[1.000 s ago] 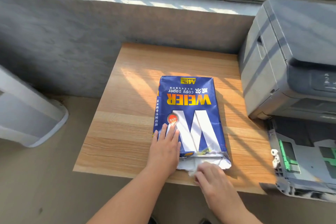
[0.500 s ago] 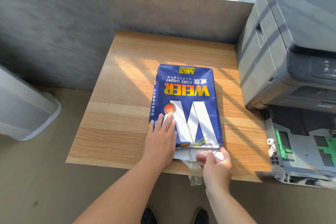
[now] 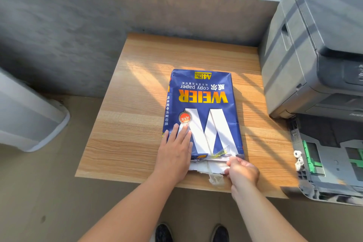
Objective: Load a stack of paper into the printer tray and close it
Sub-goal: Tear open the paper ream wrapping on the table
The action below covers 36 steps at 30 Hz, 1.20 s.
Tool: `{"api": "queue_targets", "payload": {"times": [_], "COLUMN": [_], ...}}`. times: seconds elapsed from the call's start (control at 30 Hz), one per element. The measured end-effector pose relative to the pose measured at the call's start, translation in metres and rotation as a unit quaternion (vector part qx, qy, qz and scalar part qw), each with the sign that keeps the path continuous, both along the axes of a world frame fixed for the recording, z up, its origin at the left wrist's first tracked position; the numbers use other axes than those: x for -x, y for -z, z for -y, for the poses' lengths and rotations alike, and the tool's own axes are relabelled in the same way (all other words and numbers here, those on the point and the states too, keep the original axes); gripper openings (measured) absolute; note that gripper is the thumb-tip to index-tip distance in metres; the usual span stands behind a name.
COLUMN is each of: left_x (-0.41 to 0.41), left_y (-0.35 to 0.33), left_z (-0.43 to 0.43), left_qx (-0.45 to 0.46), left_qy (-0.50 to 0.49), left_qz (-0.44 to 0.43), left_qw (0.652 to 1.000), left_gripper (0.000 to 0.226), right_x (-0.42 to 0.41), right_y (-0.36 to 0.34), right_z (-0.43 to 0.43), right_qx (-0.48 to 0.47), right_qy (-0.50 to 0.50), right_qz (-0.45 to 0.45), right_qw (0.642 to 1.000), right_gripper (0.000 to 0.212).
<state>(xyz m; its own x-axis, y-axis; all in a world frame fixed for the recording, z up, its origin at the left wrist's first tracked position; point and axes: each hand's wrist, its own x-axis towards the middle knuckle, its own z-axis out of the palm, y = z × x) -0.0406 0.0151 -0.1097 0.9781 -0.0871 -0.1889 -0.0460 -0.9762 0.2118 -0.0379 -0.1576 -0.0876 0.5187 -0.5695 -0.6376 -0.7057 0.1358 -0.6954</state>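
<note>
A blue pack of copy paper (image 3: 204, 104) lies flat on the wooden table (image 3: 137, 124), its torn near end showing white sheets (image 3: 208, 167). My left hand (image 3: 174, 155) rests flat on the pack's near left corner, fingers spread. At the torn opening my right hand (image 3: 242, 173) pinches the white paper edge at the pack's near right corner. The grey printer (image 3: 318, 49) stands at the right, and its tray (image 3: 326, 159) is pulled out in front of it, with green guides showing.
A grey concrete wall and window sill run along the back. A white appliance (image 3: 29, 116) stands on the floor at the left. My shoes (image 3: 192, 233) show below the table's near edge. The tray overhangs the table's right near corner.
My right hand has shifted from the middle of the torn end toward the pack's near right corner and closed on the paper edge. The left hand has stayed pressed on the pack.
</note>
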Motion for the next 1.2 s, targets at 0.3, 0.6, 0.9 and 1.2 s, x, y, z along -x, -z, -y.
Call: {"api": "queue_targets", "payload": {"times": [0.3,0.6,0.9,1.2], "left_x": [0.002,0.001,-0.002,-0.001], "left_y": [-0.004,-0.008,-0.009,-0.006], "left_z": [-0.005,-0.012,-0.013,-0.017], "left_qx": [-0.012,-0.013,0.009,-0.006], "left_qy": [0.003,-0.003,-0.044,-0.026], "left_qz": [-0.004,-0.02,-0.03,-0.038], "left_qw": [1.0,1.0,0.999,0.999], "left_gripper": [0.059,0.06,0.059,0.052], "right_x": [-0.004,0.004,0.03,0.001], "right_y": [-0.003,-0.007,-0.025,-0.023], "right_z": [-0.007,0.028,0.066,0.046], "right_qx": [0.052,-0.105,-0.218,-0.134], "right_qy": [-0.105,-0.033,-0.167,-0.321], "right_qz": [-0.013,0.052,0.025,-0.057], "right_qw": [0.993,0.993,0.961,0.936], "right_gripper": [0.017,0.02,0.026,0.025]}}
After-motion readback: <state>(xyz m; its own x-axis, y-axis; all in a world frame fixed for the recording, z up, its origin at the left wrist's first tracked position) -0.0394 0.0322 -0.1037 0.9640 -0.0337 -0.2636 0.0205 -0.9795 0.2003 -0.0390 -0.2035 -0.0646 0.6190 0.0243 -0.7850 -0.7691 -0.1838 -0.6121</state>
